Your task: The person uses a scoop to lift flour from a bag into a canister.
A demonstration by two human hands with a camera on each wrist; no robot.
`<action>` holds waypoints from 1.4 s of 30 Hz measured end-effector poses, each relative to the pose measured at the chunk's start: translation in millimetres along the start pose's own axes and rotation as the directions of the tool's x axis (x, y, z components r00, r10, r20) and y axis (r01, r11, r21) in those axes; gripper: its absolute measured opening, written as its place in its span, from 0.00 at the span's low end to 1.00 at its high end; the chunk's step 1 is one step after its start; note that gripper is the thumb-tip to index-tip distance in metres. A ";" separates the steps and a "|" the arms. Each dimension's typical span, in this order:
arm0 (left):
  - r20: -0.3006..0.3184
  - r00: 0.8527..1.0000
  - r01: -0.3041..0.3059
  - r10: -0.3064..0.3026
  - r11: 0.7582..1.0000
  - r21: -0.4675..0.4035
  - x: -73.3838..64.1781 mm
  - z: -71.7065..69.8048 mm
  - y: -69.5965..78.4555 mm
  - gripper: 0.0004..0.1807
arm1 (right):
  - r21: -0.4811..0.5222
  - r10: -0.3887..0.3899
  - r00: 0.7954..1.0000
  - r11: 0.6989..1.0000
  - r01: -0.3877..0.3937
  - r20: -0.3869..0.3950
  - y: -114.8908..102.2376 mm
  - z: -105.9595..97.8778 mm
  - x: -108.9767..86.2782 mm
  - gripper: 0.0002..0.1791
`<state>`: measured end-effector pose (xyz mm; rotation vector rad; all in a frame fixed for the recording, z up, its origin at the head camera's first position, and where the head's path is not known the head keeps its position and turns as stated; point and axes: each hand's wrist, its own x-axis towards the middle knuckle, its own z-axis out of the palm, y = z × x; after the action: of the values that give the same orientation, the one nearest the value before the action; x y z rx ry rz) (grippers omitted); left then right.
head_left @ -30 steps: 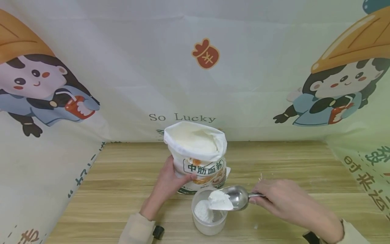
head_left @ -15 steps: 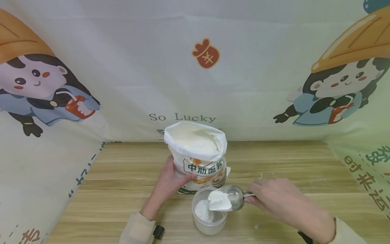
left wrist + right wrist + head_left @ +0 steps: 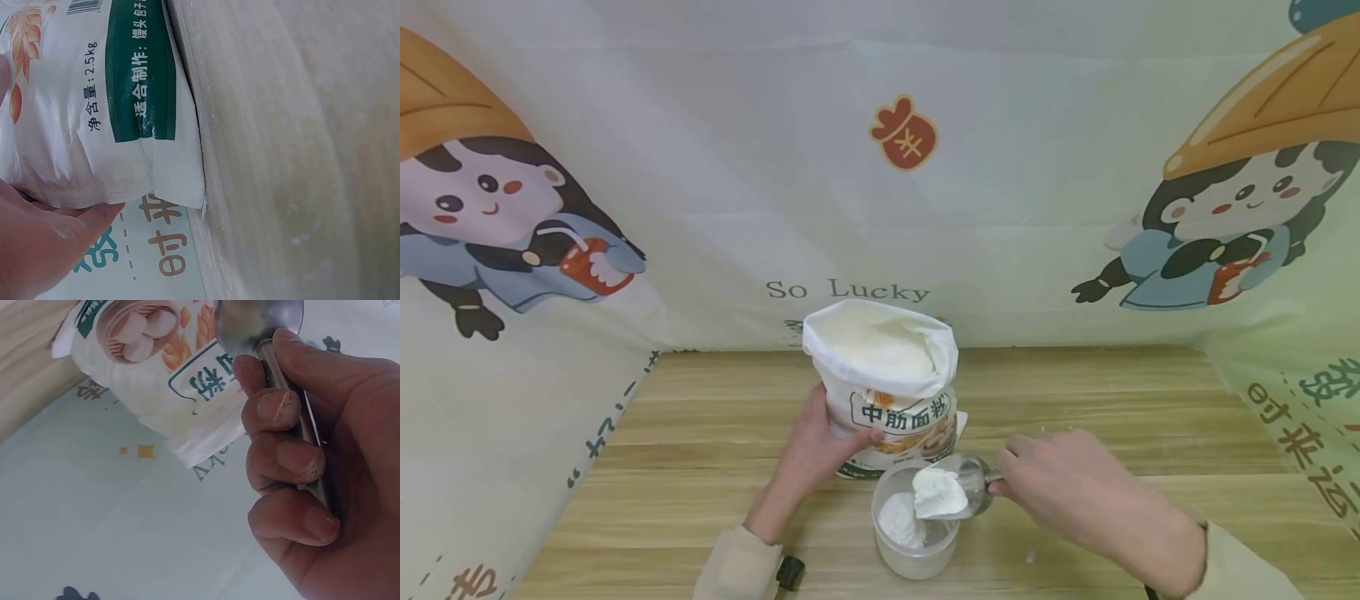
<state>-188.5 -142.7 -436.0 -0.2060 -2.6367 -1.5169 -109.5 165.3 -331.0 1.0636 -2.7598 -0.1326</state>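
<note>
"Two questions: what do you hold, and how do you reach?"

"With my right hand (image 3: 1060,479), fingers curled, I grasp the handle of the metal scoop (image 3: 981,483); its white powder (image 3: 940,493) is above the plastic tub (image 3: 913,562). With my left hand (image 3: 829,440) I grip the flour bag (image 3: 898,421), which stands just behind the tub."

"And the pose?"

"Right hand is right of the tub, back upward; left hand stretches forward, left of it."

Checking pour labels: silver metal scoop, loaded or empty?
Loaded. In the head view, a heap of white powder sits in the silver metal scoop, held by the right hand over the round translucent plastic tub.
</note>
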 end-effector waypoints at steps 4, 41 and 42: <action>-0.001 1.000 0.002 -0.002 1.000 0.000 -0.4 -0.3 -0.3 0.55 | -0.043 -0.040 0.999 0.998 0.040 -0.004 -3.3 -3.4 2.9 0.15; -0.001 1.000 -0.011 0.011 1.000 -0.002 -0.4 0.1 0.2 0.54 | 0.167 0.038 0.974 0.986 0.000 -0.225 33.3 3.4 -19.4 0.08; -0.001 1.000 -0.013 0.013 1.000 -0.003 -0.3 0.1 0.1 0.55 | 0.191 0.047 0.975 0.982 -0.004 -0.219 35.3 2.6 -20.7 0.06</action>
<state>-188.2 -142.7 -436.0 -0.2224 -2.6273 -1.5174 -118.1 205.4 -331.1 1.0158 -2.6197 0.2445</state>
